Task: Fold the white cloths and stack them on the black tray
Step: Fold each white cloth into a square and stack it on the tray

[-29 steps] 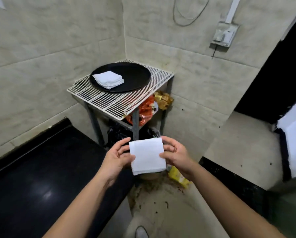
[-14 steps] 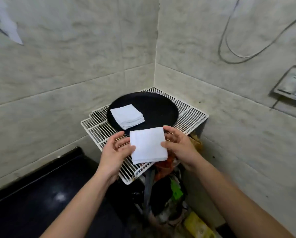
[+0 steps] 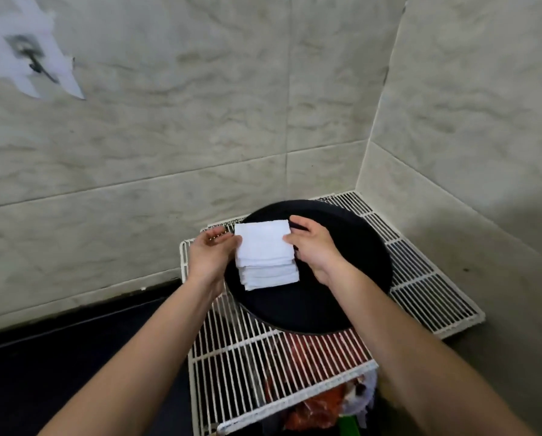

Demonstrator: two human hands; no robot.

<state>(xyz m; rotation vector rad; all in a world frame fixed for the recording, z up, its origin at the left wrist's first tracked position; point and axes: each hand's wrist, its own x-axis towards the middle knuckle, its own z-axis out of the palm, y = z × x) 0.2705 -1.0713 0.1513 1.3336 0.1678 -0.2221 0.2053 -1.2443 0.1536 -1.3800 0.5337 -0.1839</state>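
- While the right hand [image 3: 313, 247] pinches the cloth [image 3: 261, 242] by its right edge, thumb on top and fingers curled under, the left hand [image 3: 211, 256] reaches its fingers nearly straight to the left edge. Pinch or mere touch there: cannot tell.
- Cloth is folded square and held flat, middle of frame, directly over the stack [image 3: 271, 276] and seemingly touching its top. The two-sided hold likely keeps the folds from springing open.
- Stack is several folded cloths, edges stepped toward the viewer, left of centre on the tray [image 3: 342, 284].
- Judgement: placing step, release not yet made. Edges want squaring with those below.
- Tray rests on a white wire rack [image 3: 294, 357] set into a tiled corner. Red bags [image 3: 320, 410] show beneath it, bottom of frame.
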